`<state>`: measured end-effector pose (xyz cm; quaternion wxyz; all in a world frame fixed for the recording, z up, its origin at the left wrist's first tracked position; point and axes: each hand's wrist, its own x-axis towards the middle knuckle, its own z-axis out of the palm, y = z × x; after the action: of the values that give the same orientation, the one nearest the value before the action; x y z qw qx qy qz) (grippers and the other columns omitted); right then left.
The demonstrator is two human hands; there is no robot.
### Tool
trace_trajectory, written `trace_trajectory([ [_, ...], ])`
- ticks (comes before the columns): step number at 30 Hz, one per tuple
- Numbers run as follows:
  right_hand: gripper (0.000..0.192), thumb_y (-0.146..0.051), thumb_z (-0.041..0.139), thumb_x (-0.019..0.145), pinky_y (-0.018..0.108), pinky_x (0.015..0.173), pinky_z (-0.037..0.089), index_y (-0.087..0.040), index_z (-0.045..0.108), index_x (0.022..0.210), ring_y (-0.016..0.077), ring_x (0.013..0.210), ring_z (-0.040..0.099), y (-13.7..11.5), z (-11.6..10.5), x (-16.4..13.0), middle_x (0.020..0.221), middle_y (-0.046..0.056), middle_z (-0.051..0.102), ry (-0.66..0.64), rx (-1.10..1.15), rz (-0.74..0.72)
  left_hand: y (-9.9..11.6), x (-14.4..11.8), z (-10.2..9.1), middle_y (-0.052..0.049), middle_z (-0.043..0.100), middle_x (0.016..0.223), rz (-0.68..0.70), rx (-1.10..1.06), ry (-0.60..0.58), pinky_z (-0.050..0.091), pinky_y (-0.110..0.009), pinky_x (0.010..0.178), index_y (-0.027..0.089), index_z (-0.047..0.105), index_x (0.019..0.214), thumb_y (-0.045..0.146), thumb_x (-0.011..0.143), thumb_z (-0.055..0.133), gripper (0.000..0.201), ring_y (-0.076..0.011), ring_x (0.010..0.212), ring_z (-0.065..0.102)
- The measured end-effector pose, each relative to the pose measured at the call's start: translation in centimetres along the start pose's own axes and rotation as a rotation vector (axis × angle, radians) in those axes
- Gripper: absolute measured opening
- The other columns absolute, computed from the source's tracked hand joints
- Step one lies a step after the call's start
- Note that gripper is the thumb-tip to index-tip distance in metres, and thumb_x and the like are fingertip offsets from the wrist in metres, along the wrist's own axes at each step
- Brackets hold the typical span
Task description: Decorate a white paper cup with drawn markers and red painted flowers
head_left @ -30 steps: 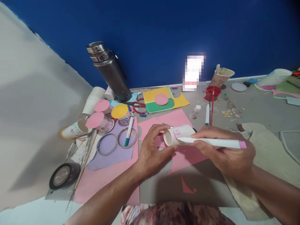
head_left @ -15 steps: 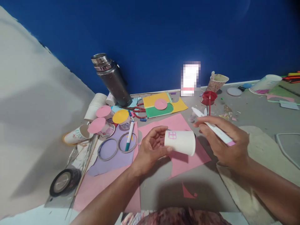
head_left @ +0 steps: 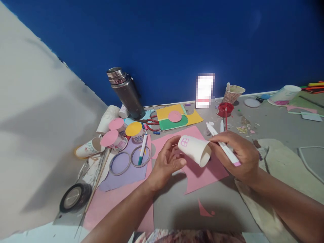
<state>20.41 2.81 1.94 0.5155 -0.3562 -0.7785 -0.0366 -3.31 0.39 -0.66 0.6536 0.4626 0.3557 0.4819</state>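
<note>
A white paper cup [head_left: 193,148] is tilted on its side in front of me, its open end turned to the right and toward me. A pink window outline is drawn near its closed end. My left hand [head_left: 169,158] holds the cup around that closed end, fingers behind it and thumb low in front. My right hand [head_left: 236,155] grips a white marker [head_left: 226,150] with a pink end, its pale tip pointing up and left. The right fingertips are at the cup's rim; whether they press on it I cannot tell. Pink paper [head_left: 202,179] lies beneath the cup.
On the left are pink- and yellow-topped cups [head_left: 135,133], tape rings [head_left: 120,163], a green-capped marker [head_left: 142,152], black tape [head_left: 73,197] and a flask [head_left: 126,94]. Red-handled pliers [head_left: 152,123], a red pot [head_left: 224,109] and a lit screen [head_left: 205,91] stand farther back. Cloth [head_left: 280,172] lies right.
The cup has turned so that its open end faces more toward me and lower. My right hand and the marker have come in left, nearer the cup's rim. The view has shifted slightly.
</note>
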Motion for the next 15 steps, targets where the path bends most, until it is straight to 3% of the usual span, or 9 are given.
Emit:
trace_trajectory([
  [3, 0.021, -0.006, 0.076, 0.089, 0.033, 0.059, 0.053, -0.023, 0.070, 0.101, 0.0201, 0.063, 0.069, 0.1, 0.2, -0.4, 0.075, 0.003, 0.076, 0.021, -0.084, -0.122, -0.5, -0.4, 0.7, -0.013, 0.055, 0.154, 0.056, 0.224, 0.046, 0.052, -0.045, 0.102, 0.030, 0.053, 0.146, 0.046, 0.071, 0.097, 0.089, -0.0340, 0.138, 0.055],
  [7, 0.026, -0.003, 0.076, 0.087, 0.035, 0.064, 0.055, -0.020, 0.070, 0.106, 0.0216, 0.071, 0.071, -0.5, 0.3, -1.0, 0.083, 0.006, 0.078, -0.070, -0.070, -0.149, -0.8, -0.7, 1.6, -0.014, 0.058, 0.148, 0.123, 0.406, 0.164, 0.051, -0.050, 0.111, 0.026, 0.048, 0.146, 0.033, 0.070, 0.095, 0.090, -0.0336, 0.133, 0.060],
  [15, 0.028, -0.008, 0.071, 0.093, 0.035, 0.068, 0.059, -0.022, 0.068, 0.116, 0.0215, 0.075, 0.073, -0.4, 0.4, -0.8, 0.088, 0.004, 0.078, -0.049, 0.113, 0.027, 0.1, 0.3, 0.7, -0.014, 0.062, 0.150, 0.088, 0.155, 0.051, 0.052, -0.046, 0.117, 0.026, 0.045, 0.144, 0.017, 0.077, 0.081, 0.077, -0.0315, 0.142, 0.062],
])
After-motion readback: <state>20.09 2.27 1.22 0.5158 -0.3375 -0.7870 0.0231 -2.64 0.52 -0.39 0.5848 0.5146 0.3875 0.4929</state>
